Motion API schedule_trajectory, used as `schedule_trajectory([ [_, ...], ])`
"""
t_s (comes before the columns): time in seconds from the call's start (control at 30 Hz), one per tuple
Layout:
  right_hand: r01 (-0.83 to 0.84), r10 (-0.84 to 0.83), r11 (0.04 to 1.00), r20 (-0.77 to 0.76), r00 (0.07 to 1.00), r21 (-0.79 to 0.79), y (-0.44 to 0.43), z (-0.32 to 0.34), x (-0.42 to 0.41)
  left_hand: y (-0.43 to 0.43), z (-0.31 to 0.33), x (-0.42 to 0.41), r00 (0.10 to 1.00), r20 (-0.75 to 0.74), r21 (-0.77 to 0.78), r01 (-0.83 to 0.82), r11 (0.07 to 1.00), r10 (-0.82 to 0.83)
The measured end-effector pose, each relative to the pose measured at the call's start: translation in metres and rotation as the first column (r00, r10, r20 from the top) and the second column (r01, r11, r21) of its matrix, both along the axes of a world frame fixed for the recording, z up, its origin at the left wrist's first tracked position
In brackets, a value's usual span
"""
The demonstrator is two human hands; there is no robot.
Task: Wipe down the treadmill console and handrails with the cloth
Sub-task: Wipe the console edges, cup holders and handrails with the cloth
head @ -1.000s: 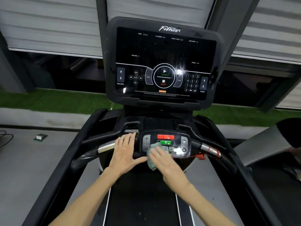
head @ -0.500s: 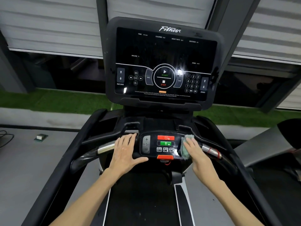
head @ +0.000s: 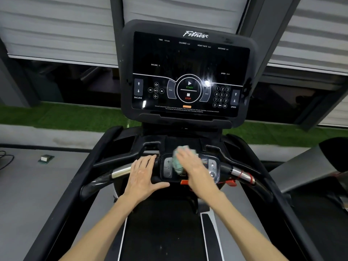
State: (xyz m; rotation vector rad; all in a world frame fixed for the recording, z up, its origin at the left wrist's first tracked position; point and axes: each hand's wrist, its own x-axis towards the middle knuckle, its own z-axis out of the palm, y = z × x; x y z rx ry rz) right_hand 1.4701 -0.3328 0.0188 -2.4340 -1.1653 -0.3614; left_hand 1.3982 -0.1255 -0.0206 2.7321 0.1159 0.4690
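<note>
step: wiping the small control panel (head: 167, 167) on the crossbar (head: 225, 169); looks mid-stroke, since the right hand is motion-blurred.
cloth: teal cloth (head: 177, 165) bunched under the right palm, on the panel's centre and up to its top edge. It covers the middle buttons; the left button column is exposed.
right hand: right hand (head: 194, 170) lies on top of the cloth and presses it onto the panel face.
right fingers: appear laid out flat over the cloth, not wrapped round it. Blur hides the fingertips, so any slight curl cannot be told.
why right: a flat palm spreads pressure over the panel, probably for wide contact.
left hand: left hand (head: 142, 178) rests on the crossbar just left of the panel's left edge.
left fingers: fingers (head: 148, 161) straight, close together, draped over the bar. The thumb (head: 162, 184) is spread wide along the panel's lower left corner. It holds nothing.
why left: likely a brace to steady the body while leaning in.
not yet reached: console screen (head: 188, 59) above, left chrome grip (head: 121, 171) and right chrome grip (head: 242, 175); none is touching the cloth.
risk: a red safety clip (head: 231, 183) hangs near the panel's lower right corner, and the cloth could snag it. Buttons could also get pressed.
</note>
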Motion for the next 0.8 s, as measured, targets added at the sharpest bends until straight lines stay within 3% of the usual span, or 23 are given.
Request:
schedule_trajectory([
  [0.1,0.198,-0.195,0.979,-0.062,0.979,0.045,-0.052,-0.002,0.008,-0.002,0.001,0.0,0.999,0.032,-0.011,-0.007,1.0,0.007],
  [0.2,0.286,-0.284,0.958,-0.044,0.958,0.034,-0.05,0.005,0.003,-0.004,0.002,0.0,0.999,0.029,-0.011,-0.017,1.0,0.017],
  [0.3,0.23,-0.23,0.973,-0.014,0.973,0.032,-0.008,0.018,-0.002,-0.004,0.002,0.0,1.0,0.019,-0.02,-0.014,1.0,0.014],
  [0.53,-0.101,0.113,0.984,0.082,0.99,-0.145,0.051,0.025,-0.009,-0.003,0.003,-0.002,0.999,0.041,-0.026,-0.008,1.0,0.009],
  [0.67,0.046,-0.045,0.996,0.02,0.999,-0.08,0.015,0.022,0.002,-0.003,0.003,-0.002,1.0,0.028,-0.037,-0.01,0.999,0.011],
  [0.8,0.092,-0.089,0.982,0.025,0.996,-0.165,0.035,0.039,0.001,-0.005,0.003,-0.002,0.999,0.043,-0.032,-0.018,0.999,0.019],
])
